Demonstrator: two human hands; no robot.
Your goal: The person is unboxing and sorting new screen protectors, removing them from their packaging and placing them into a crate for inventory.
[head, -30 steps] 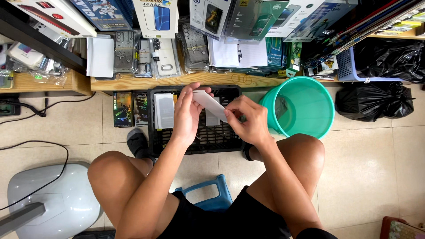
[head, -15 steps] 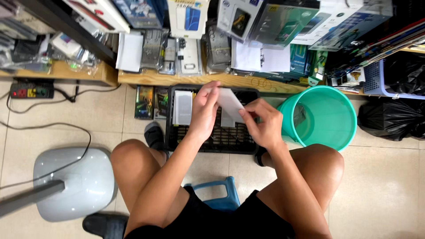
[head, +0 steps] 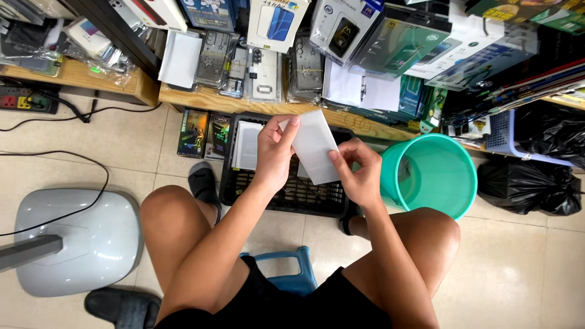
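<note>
Both of my hands hold a flat white rectangular packet (head: 314, 144) over a black plastic crate (head: 286, 194) on the floor. My left hand (head: 275, 151) grips the packet's left edge with the thumb on top. My right hand (head: 358, 172) pinches its lower right corner. Inside the crate, at its left end, lies another white flat packet (head: 246, 145). I sit on a low blue stool (head: 286, 277) with my knees apart.
A teal plastic bucket (head: 437, 173) stands right of the crate. A grey fan base (head: 76, 237) sits at the left with a black cable. Wooden shelves (head: 207, 97) hold several phone cases and boxes. Black bags (head: 536, 176) lie at the right. Dark sandals are on the floor.
The camera view has shifted slightly; the hands have stayed together on the white packet, turning it a little flatter toward me.
</note>
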